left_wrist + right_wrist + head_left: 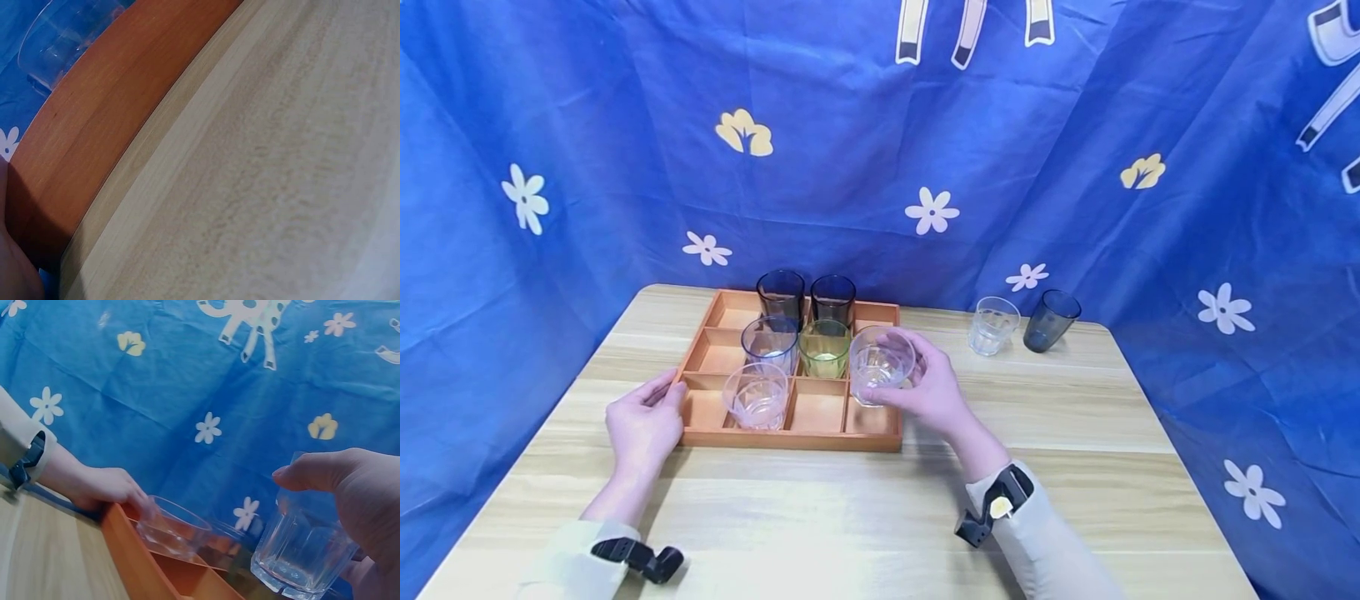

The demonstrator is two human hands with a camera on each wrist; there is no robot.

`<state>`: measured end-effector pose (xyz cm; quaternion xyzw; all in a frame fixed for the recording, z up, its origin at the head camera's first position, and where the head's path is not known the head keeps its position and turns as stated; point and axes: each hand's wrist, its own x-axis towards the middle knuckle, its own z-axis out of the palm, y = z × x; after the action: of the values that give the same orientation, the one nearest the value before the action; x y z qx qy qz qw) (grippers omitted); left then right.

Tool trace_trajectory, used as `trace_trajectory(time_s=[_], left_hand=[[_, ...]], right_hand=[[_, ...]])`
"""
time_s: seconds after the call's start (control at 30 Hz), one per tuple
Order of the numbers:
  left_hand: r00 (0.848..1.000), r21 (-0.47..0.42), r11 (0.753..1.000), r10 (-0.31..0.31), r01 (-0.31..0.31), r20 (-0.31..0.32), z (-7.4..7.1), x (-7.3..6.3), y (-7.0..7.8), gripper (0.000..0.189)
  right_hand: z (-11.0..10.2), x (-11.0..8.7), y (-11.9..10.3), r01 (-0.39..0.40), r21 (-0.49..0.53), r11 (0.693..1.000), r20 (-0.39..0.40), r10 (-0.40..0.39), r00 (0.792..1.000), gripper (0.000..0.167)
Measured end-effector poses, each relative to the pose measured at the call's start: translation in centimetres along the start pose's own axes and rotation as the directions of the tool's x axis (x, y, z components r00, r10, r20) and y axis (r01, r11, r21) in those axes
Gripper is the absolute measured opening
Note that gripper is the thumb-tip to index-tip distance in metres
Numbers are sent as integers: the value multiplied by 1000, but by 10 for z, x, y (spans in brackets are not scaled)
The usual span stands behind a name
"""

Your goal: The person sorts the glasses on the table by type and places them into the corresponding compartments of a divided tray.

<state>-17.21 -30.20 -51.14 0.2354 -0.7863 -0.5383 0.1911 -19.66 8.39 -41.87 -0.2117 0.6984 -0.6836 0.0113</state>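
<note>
A clear glass [874, 367] is in my right hand [931, 390], held between thumb and fingers over the right side of the divided wooden tray [790, 442]. The right wrist view shows this faceted glass [300, 553] upright beneath the thumb. My left hand [646, 423] grips the tray's left edge near its front corner. In the tray stand two dark glasses [781, 302] at the back, a blue-rimmed glass [770, 346] and a yellow-green glass [825, 350] in the middle row, and a pinkish clear glass [757, 400] in the front row.
Right of the tray, a clear glass [992, 327] and a dark glass [1051, 322] stand close together near the table's back edge. A blue patterned curtain [850, 167] rises behind the wooden table [790, 533] and along both sides.
</note>
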Motion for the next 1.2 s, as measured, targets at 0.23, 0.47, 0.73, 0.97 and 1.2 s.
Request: trace_trajectory(time_s=[0.23, 0.47, 0.73, 0.97, 1.2], left_hand=[[1000, -3, 1000, 2, -2, -4, 0, 0, -2, 34], [1000, 1, 1000, -3, 3, -11, 1, 0, -2, 34], [1000, 1, 1000, -1, 1, 0, -1, -1, -1, 34], [1000, -1, 1000, 6, -6, -4, 0, -1, -1, 34], [1000, -16, 1000, 13, -13, -11, 0, -1, -3, 33]], right_hand=[[26, 7, 7, 22, 54, 998, 60, -25, 998, 87], [45, 11, 19, 30, 34, 999, 78, -32, 996, 88], [62, 10, 33, 16, 20, 1000, 85, -18, 996, 86], [71, 8, 45, -1, -10, 1000, 67, 2, 998, 84], [76, 4, 55, 15, -25, 1000, 57, -14, 998, 86]])
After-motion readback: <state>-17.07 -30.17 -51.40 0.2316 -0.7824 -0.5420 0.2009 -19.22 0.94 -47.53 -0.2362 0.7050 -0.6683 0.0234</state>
